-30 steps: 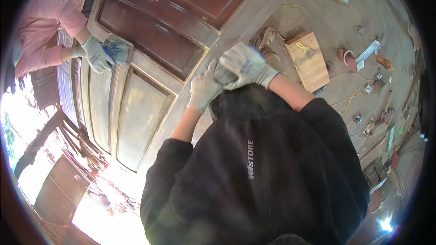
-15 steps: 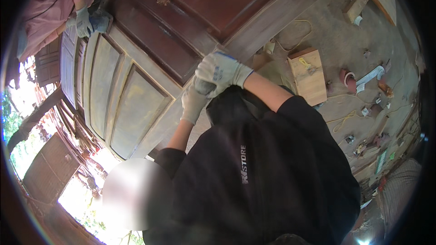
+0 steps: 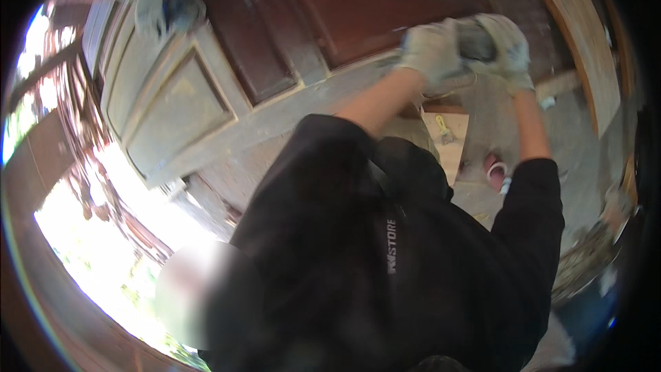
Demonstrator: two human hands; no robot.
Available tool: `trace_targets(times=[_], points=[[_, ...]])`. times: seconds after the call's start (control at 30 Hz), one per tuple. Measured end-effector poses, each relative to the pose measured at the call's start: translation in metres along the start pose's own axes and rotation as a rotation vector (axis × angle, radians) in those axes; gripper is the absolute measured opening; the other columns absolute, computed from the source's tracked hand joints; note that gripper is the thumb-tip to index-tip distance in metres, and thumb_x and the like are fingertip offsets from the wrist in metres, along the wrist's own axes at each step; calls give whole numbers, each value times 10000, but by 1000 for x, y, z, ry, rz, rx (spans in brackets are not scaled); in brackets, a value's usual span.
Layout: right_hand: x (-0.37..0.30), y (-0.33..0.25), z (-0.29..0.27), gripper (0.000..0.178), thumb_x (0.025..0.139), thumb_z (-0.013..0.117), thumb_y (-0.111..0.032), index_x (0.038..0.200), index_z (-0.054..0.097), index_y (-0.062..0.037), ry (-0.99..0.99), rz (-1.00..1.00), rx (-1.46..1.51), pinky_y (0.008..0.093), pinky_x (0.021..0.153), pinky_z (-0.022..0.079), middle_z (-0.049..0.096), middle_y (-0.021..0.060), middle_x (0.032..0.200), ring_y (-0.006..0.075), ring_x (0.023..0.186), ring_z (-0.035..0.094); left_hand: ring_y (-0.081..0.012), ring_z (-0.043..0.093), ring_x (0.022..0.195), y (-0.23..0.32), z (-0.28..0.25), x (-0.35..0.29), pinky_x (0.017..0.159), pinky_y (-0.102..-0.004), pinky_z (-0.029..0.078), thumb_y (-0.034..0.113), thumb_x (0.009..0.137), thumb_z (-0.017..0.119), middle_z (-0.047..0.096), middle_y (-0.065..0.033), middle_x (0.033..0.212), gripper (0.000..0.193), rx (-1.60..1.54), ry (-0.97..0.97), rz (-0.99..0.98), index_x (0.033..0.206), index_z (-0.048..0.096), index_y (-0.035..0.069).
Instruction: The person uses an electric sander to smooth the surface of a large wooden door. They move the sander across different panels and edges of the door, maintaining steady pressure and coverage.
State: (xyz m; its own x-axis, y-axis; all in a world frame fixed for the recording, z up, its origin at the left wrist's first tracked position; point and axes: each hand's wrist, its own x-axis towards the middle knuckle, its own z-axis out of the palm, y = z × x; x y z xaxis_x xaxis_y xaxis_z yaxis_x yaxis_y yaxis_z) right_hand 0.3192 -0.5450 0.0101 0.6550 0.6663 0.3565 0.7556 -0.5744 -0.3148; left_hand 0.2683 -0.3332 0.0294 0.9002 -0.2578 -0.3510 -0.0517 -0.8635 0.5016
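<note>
My left hand point(image 3: 432, 49) and my right hand point(image 3: 508, 48), both in whitish work gloves, are closed around a dark grey rounded pad point(image 3: 475, 40), one at each side of it. Its exact kind is hard to make out in the blur. The pad lies at the near edge frame of a large panelled wooden door point(image 3: 385, 0). That door has dark red-brown sunken panels and a paler, greyish frame point(image 3: 275, 108). My fingertips are partly blurred, and the pad's underside is hidden.
Another person's gloved hand point(image 3: 150, 10) rests near the door's far left. A wooden box point(image 3: 447, 155) with a yellow-handled scraper point(image 3: 445, 129) stands below my hands. A red-brown roll point(image 3: 494, 171) lies on the floor, and a pale curved board point(image 3: 585, 48) rises at the right.
Both my hands have moved right along the door's edge with the grey pad, and my arms are stretched out further. The view has shifted too. The other person's hand has also moved.
</note>
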Motion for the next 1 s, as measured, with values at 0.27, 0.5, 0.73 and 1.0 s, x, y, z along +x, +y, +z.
trace_targets(times=[0.27,0.5,0.73,1.0], points=[[4,-29,2,566,790,780,-241,1307,602,-98,-84,146,-72,491,1078,424,605,131,1331,355,1263,530,-384,675,1093,-2,33,-47,953,-469,508,303,864,640,688,-260,1159,866,-465,-14,-139,1541,240,-61],[48,-199,83,700,864,763,-238,1448,437,-31,18,524,321,490,1162,340,465,188,1460,365,1390,406,-424,634,1158,-59,50,-176,1000,-483,491,362,841,691,639,-316,1206,1020,-776,111,-537,1581,108,-29],[64,-319,124,1076,700,861,-499,1487,350,27,-350,791,539,512,1139,359,393,271,1466,435,1383,397,-463,596,1209,-114,83,-233,1034,-509,472,400,848,743,574,-334,1322,1102,-798,444,-694,1594,46,-11],[170,-298,162,983,730,796,-520,1448,399,23,-425,833,444,472,1071,442,543,248,1351,407,1268,545,-414,493,1370,-237,-27,-203,1094,-431,430,620,752,774,534,-330,1408,1204,-882,-47,-454,1595,181,-1]])
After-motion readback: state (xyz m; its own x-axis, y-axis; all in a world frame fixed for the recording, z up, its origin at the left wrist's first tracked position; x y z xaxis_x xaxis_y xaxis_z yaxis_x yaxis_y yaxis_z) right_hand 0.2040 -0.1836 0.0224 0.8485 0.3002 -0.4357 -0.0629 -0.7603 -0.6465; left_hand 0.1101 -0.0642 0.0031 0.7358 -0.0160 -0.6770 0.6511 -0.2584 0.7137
